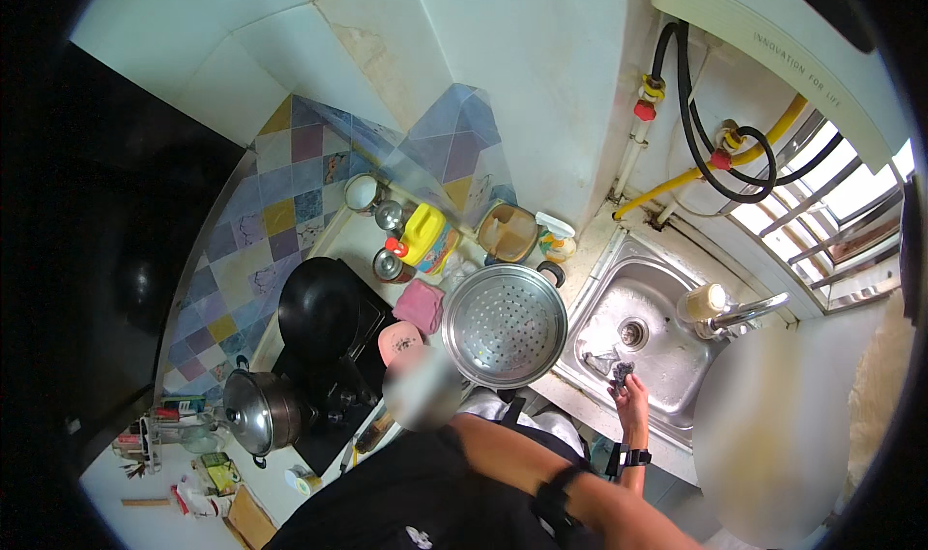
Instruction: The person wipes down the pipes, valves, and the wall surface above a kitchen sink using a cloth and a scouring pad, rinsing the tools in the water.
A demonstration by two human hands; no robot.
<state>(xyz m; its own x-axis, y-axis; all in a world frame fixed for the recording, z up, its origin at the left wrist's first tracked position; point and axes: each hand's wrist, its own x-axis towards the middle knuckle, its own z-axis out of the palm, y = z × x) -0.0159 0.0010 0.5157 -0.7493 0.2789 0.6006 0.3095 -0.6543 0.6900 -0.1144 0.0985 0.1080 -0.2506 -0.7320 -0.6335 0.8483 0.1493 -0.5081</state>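
Observation:
My right hand pinches a dark, crumpled scourer-like piece between its fingers, over the near edge of a stainless steel sink. A small, crumpled, pale piece lies in the basin beside it, near the drain. Across the lower middle runs my other forearm, with a black band on it; my left hand cannot be made out, seemingly beyond the lower edge. A metal steamer pan with a perforated bottom stands on the counter left of the sink, its black handle at the upper right.
A chrome faucet reaches over the sink. Left of the steamer are a pink cloth, a pink bowl, a yellow bottle and a black wok. A lidded pot stands farther left. Two patches are blurred.

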